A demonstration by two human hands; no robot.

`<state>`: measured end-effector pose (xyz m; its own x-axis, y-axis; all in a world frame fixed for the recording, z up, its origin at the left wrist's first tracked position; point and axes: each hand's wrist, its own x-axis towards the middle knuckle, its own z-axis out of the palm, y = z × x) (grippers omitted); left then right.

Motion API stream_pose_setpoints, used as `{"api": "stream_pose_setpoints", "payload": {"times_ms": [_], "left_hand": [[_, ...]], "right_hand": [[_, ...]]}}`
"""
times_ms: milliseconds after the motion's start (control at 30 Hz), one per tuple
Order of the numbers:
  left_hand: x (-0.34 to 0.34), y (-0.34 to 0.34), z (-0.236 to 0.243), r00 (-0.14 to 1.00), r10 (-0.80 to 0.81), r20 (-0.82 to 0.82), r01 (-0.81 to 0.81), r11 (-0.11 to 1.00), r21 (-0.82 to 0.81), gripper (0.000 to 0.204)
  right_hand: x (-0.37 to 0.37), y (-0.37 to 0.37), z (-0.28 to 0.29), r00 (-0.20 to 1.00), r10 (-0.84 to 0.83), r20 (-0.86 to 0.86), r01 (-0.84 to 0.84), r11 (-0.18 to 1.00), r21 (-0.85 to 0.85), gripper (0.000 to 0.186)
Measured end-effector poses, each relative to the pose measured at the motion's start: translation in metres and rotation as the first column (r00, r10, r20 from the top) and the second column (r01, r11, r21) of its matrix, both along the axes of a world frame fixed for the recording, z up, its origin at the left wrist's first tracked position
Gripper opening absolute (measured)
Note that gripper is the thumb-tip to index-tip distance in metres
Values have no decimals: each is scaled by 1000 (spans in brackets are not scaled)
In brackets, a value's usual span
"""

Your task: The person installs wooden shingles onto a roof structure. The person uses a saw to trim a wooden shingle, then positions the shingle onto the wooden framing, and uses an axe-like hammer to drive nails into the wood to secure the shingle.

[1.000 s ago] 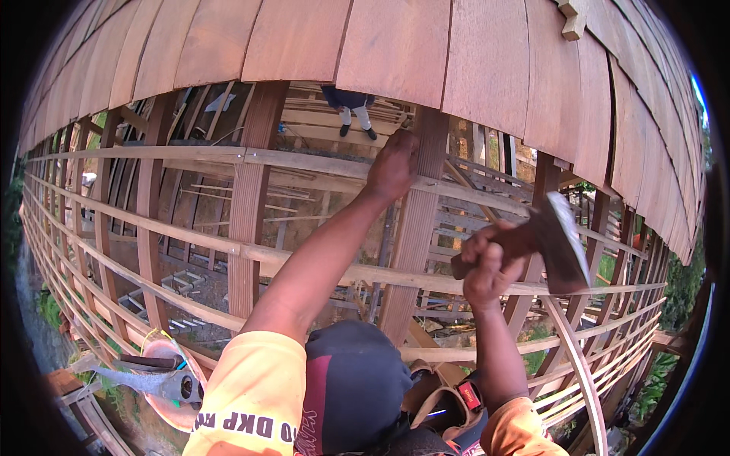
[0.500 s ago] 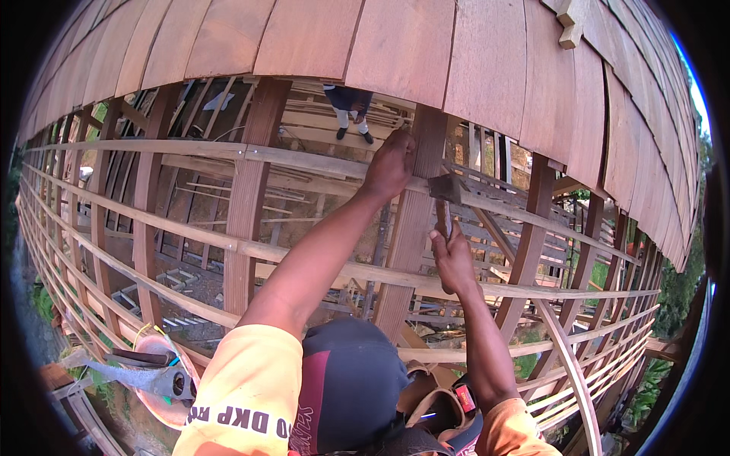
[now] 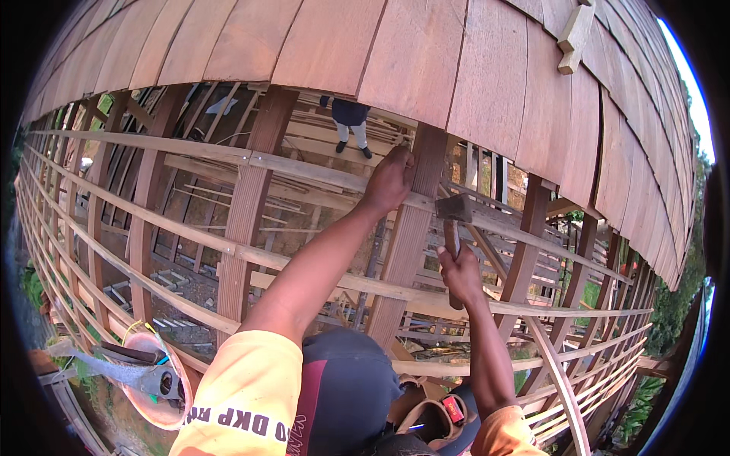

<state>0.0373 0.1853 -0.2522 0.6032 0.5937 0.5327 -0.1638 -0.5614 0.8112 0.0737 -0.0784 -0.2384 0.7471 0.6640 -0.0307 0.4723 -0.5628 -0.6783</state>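
My left hand point(image 3: 388, 182) is at the upper part of a brown rafter point(image 3: 395, 266), just below the shingles, fingers closed on something I cannot make out, beside a horizontal batten point(image 3: 319, 173). Lower right of it, my right hand point(image 3: 461, 272) grips the handle of a hammer-like tool point(image 3: 453, 209), its dark, blocky metal head raised toward that batten where it crosses the rafter. Whether the head touches the wood I cannot tell. Reddish wooden shingles point(image 3: 403, 57) run across the top of the view.
A person point(image 3: 350, 118) stands far below through the gaps. An open grid of battens spans both sides, with a diagonal strip point(image 3: 551, 365) at right. A pink bucket point(image 3: 167, 403) with tools hangs lower left; a tool pouch point(image 3: 426, 422) is at my waist; a wood block point(image 3: 570, 45) sits on the shingles.
My right hand has swung leftward with the tool from out at the right to beside my left hand, which stays by the rafter. The view has shifted slightly.
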Motion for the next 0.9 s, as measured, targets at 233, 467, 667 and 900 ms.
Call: {"api": "stream_pose_setpoints", "payload": {"times_ms": [233,467,667,900], "left_hand": [[-13,17,-5,1000,-8,13,8,1000,1,7],[-3,16,4,1000,15,13,-15,1000,-27,7],[-14,14,-4,998,7,55,-5,999,-33,7],[-11,13,-8,999,-12,36,14,998,-55,6]], "right_hand": [[-44,29,181,951,167,259,-281,126,951,39],[-9,34,46,992,71,-100,-83,988,-127,33],[-41,23,175,963,213,165,-240,401,884,44],[-12,43,45,996,-10,-91,-19,948,-319,46]]}}
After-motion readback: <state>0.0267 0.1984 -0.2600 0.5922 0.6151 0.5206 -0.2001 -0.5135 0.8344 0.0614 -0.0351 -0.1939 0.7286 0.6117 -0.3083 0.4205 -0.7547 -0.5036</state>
